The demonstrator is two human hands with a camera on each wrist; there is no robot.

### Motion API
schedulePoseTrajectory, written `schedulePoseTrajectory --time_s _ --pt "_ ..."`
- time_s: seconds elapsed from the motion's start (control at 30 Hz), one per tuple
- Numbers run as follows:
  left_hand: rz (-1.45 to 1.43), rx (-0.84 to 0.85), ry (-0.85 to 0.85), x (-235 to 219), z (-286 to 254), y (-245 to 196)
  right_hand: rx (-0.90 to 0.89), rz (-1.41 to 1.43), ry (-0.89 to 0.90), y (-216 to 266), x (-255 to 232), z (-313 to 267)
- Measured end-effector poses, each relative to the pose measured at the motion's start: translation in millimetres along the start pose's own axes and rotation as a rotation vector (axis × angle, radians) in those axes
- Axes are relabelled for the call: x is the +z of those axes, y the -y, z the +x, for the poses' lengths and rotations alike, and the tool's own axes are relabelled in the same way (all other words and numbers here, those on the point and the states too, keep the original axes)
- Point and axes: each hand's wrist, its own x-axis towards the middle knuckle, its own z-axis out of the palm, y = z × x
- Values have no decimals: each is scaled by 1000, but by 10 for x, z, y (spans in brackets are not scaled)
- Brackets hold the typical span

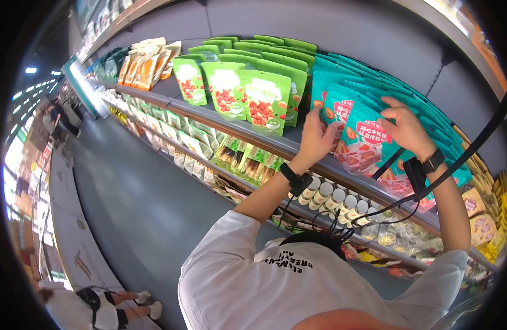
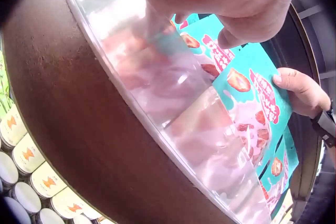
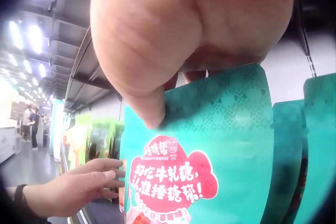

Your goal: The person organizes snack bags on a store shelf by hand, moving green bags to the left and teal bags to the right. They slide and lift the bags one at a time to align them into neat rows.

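Rows of teal strawberry pouches stand on the shelf. The right hand (image 1: 404, 127) pinches the top edge of the front teal pouch (image 1: 359, 144), thumb on its printed face and fingers behind, as the right wrist view shows with the pouch (image 3: 210, 129) under the hand (image 3: 184, 24). At the left side of the teal pouches is the left hand (image 1: 318, 140), its fingers by the edge of a pouch behind the front one; in the right wrist view the left hand (image 3: 71, 190) has its fingers extended. Whether it grips anything cannot be told.
Green pouches (image 1: 270, 102) stand left of the teal ones, with orange and white packs (image 1: 143, 69) farther left. A clear lip (image 2: 184, 155) runs along the shelf front. Jars (image 1: 330, 199) fill the shelf below. Black cables hang by the right forearm. People are in the aisle.
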Motion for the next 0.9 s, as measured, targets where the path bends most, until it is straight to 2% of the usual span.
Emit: schedulePoseTrajectory --time_s 0.07,0.13,0.17,0.2,0.27,0.4,0.43,0.47,0.53,0.6,0.67,0.7,0.73,0.8,0.83,0.9 --pt "-120 -89 18 26 -17 113 57 98 84 4 -5 38" --pt "-439 -238 197 15 -18 85 45 115 91 -36 61 58" --pt "-354 -132 149 -61 -34 -79 70 152 96 -30 94 69" --pt "-431 -174 189 25 -86 196 90 192 94 -13 127 86" --pt "-495 -270 222 -69 -55 29 132 173 48 26 185 98" --pt "-409 -188 270 -56 -37 148 201 179 17 140 186 141" --pt "-512 -227 303 -71 -8 129 247 133 76 220 121 185" --pt "-613 -266 333 -84 16 95 256 131 75 199 138 203" --pt "-630 -245 317 -137 16 -8 285 171 14 157 197 222" --pt "-781 -491 361 -228 102 -157 310 167 25 146 181 193" --pt "-554 -363 437 -139 86 182 402 425 -116 38 217 160" --pt "-665 -193 290 -112 103 -93 464 529 -166 82 196 137" --pt "-664 -189 297 -103 120 -13 465 531 -173 40 156 139" --pt "-508 -175 341 -95 75 162 583 487 -53 -64 61 106" --pt "-602 -372 367 -99 58 193 605 457 -43 -69 20 104" --pt "-598 -430 423 -149 119 179 591 434 -68 -151 -33 112"
